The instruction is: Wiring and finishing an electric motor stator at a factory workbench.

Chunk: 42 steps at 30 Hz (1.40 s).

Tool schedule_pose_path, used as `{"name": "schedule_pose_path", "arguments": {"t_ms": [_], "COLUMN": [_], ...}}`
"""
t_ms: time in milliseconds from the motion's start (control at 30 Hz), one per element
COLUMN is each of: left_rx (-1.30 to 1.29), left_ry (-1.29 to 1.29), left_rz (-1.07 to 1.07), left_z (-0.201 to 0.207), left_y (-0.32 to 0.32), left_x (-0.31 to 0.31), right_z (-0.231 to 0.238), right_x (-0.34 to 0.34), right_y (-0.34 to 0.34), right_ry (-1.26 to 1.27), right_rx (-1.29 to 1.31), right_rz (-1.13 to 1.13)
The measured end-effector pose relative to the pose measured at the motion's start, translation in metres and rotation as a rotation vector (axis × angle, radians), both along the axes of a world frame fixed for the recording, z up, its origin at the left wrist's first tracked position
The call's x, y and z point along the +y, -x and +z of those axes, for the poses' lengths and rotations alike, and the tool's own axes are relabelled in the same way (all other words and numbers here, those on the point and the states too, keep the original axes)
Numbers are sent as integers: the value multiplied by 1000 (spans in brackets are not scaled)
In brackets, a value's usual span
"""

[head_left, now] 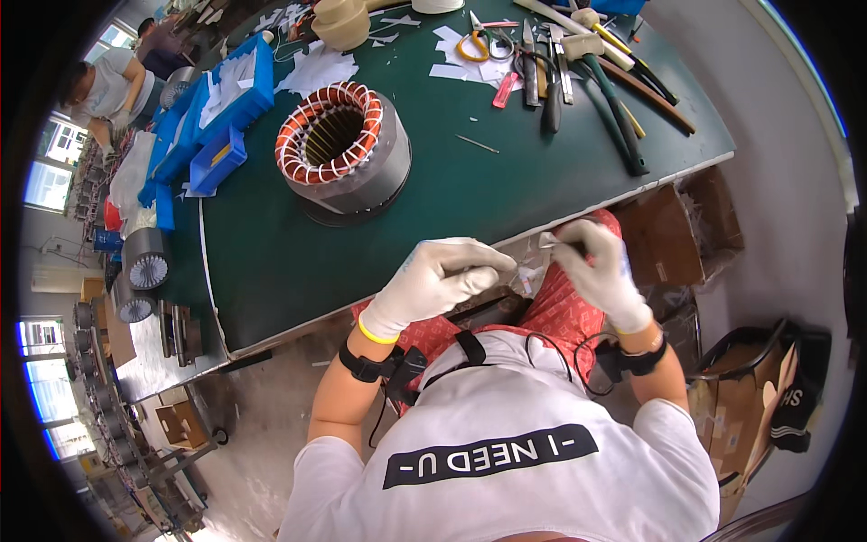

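Both of my hands wear white gloves and hover over my lap, just off the table's near edge. My left hand (442, 282) is closed, its thumb and fingertips pressed together; whatever they may hold is too small to make out. A small white scrap (547, 239) is pinched in the fingertips of my right hand (598, 271). Between and below the hands lies something clear and whitish (528, 278), its kind unclear. On the table, beyond my left hand, stands a motor stator (396, 154) with orange windings laced in white cord.
Scissors (471, 45), a mallet (587, 50) and several hand tools lie at the back right of the green table (433, 199). Blue bins (237, 90) with white paper line the left. A cardboard box (664, 235) sits right, below the tabletop. Another person works far left.
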<state>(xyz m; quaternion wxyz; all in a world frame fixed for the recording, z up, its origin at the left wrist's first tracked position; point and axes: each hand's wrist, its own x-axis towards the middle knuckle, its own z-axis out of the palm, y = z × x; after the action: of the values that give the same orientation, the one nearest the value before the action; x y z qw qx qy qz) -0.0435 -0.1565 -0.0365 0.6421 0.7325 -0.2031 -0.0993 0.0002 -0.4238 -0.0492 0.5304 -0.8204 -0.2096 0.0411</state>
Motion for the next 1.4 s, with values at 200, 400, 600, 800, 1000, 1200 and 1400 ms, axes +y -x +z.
{"name": "schedule_pose_path", "arguments": {"t_ms": [200, 400, 600, 800, 1000, 1200, 1400], "left_rx": [-465, -572, -686, -667, -836, -814, -834], "left_ry": [-547, -853, -903, -932, -896, -793, -725], "left_rz": [176, 228, 228, 227, 269, 415, 484], "left_z": [-7, -58, -61, -54, -46, 7, 3], "left_y": [-31, -58, -64, -57, -57, -83, -103], "left_x": [9, -19, -32, -36, -35, -20, -11], "right_z": [3, 4, -8, -1, 16, 35, -56], "right_x": [-205, -121, 59, 148, 59, -38, -14], "right_y": [-40, -48, -104, -144, -107, -31, -83], "right_ry": [26, 388, 428, 1178, 133, -178, 242], "right_rx": [-124, -208, -489, -481, -155, -81, -331], "right_rz": [-813, -469, -49, 215, 40, -396, -582]}}
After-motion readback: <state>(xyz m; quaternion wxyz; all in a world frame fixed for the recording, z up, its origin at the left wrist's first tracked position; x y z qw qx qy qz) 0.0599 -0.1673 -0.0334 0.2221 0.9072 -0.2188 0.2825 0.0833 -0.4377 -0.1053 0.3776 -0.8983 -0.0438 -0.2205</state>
